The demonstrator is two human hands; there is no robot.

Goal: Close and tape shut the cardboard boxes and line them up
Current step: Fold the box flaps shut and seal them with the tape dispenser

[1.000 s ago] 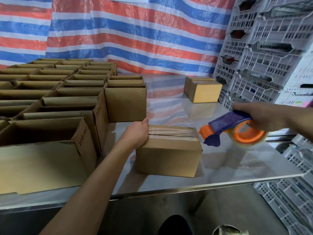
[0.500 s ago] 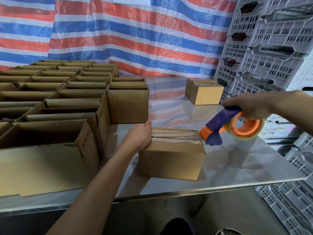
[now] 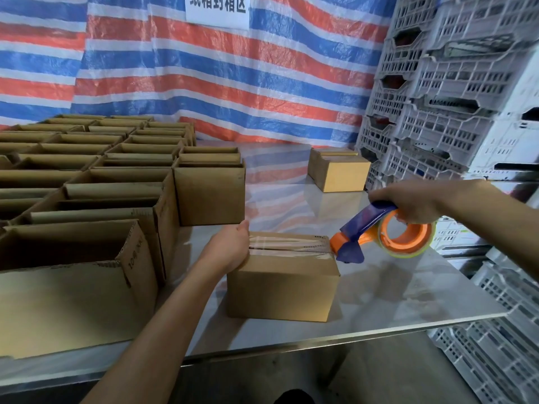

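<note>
On table [image 3: 408,301], left hand [image 3: 230,249] presses box [image 3: 283,290], right hand [image 3: 408,199] grips dispenser [image 3: 388,237].

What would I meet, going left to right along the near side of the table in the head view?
Open cardboard boxes → left hand → taped box → tape dispenser → plastic crates beside the table.
</note>
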